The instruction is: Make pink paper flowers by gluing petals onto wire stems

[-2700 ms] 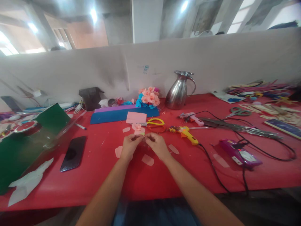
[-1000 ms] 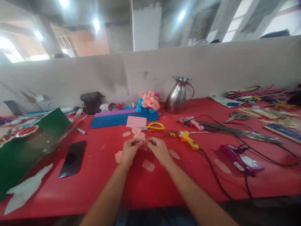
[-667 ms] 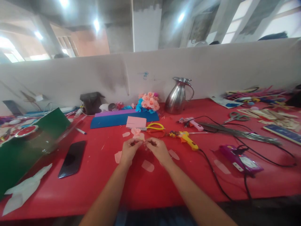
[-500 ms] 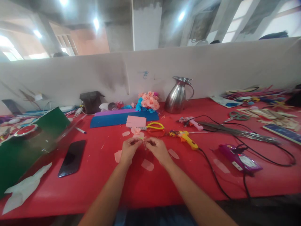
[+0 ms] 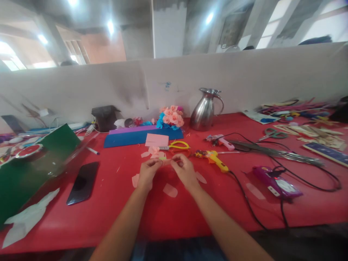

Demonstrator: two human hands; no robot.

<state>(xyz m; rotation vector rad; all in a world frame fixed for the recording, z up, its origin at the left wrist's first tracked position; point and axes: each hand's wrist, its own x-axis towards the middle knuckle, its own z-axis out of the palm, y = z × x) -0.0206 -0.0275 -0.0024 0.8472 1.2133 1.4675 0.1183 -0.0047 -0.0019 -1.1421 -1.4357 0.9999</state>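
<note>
Between my fingertips a small pink paper petal [image 5: 166, 162] is stretched sideways. My left hand [image 5: 148, 172] pinches its left end, and my right hand [image 5: 184, 171] pinches the other. Just beyond the hands sit a pale pink paper flower piece [image 5: 154, 151] and a small yellow-green bit [image 5: 162, 158]. Loose pink petals lie around: one petal [image 5: 170, 190] in front of the hands, another petal [image 5: 201, 177] to the right, and more by my left hand. Yellow-handled scissors [image 5: 178, 145] rest behind, beside a folded pink paper [image 5: 157, 140].
Right of my hands lie a yellow glue gun [image 5: 217, 161], a pink glue gun [image 5: 224, 142] and a purple power strip [image 5: 277, 184] with black cables. A steel jug [image 5: 203, 111] stands behind, near a bunch of paper flowers [image 5: 172, 116]. A black phone [image 5: 83, 183] lies left.
My right hand has shifted slightly up and away from the left, so more of the petal shows between the fingers. My left hand stays nearly in place.
</note>
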